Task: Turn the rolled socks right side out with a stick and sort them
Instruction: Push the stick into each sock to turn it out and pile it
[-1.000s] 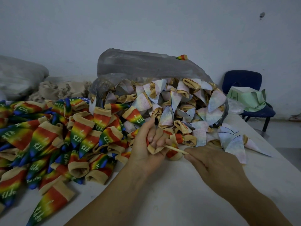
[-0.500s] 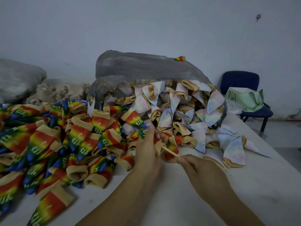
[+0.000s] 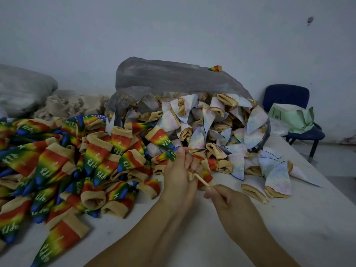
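My left hand (image 3: 179, 170) grips a sock (image 3: 171, 154) at the middle of the table; its blue-green rainbow toe sticks out above my fingers. A thin pale stick (image 3: 201, 180) runs from that fist to my right hand (image 3: 231, 205), which pinches its near end. On the left lies a heap of rainbow socks (image 3: 67, 166) with tan cuffs, turned right side out. Pale inside-out rolled socks (image 3: 208, 124) spill from a grey plastic bag (image 3: 173, 78) behind my hands.
The white table (image 3: 289, 228) shows bare surface at the front right. Several pale socks (image 3: 277, 176) lie loose right of the bag. A blue chair (image 3: 289, 97) holding a green bag (image 3: 290, 117) stands at the far right. Grey sacks and beige fabric (image 3: 63, 105) sit back left.
The stick has gone deeper into the sock and my right hand moved toward my left. A rainbow toe has emerged above my left fingers.
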Motion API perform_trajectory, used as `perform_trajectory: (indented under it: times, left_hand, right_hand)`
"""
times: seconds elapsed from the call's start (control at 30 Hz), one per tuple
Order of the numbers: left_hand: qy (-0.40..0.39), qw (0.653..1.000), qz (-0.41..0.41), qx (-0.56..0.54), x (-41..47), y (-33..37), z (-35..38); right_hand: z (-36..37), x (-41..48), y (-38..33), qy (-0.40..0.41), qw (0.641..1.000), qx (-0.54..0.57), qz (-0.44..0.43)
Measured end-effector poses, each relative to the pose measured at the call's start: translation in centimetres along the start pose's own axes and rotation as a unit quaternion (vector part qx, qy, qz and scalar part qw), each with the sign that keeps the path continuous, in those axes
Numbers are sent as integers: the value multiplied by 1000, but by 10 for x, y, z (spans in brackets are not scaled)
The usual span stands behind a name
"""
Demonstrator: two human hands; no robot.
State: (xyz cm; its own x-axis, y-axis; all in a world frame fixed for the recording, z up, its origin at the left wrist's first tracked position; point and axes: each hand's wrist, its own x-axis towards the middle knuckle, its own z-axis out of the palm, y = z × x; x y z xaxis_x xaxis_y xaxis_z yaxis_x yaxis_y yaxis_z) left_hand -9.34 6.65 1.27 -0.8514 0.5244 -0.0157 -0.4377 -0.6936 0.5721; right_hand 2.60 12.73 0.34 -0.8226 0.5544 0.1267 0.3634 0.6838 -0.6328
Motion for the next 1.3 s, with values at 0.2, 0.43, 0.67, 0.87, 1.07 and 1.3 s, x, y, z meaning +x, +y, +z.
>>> perform_trajectory:
  times: [0.2,0.43,0.67,0.87,1.07,1.3]
  left_hand:
    - [-136,986,-62,-68,-2,5,-6]
    - [-28,997,-72,27,-3,0,-7]
    - [-38,994,-78,64,-8,4,-6]
    - [-41,993,-19,109,-11,-2,-4]
    - [31,988,-24,151,-4,-7,0]
    - [-3,978,-51,204,-2,0,-4]
  right_hand:
    - [-7,4,4,-97,973,207,19]
    - [-22,17,22,-14,995,-74,-68]
    - [-30,18,28,52,967,-188,-162]
    - [-4,7,5,-40,990,136,13]
    - [1,7,3,-89,966,224,90]
    - [-13,14,10,-161,922,336,104]
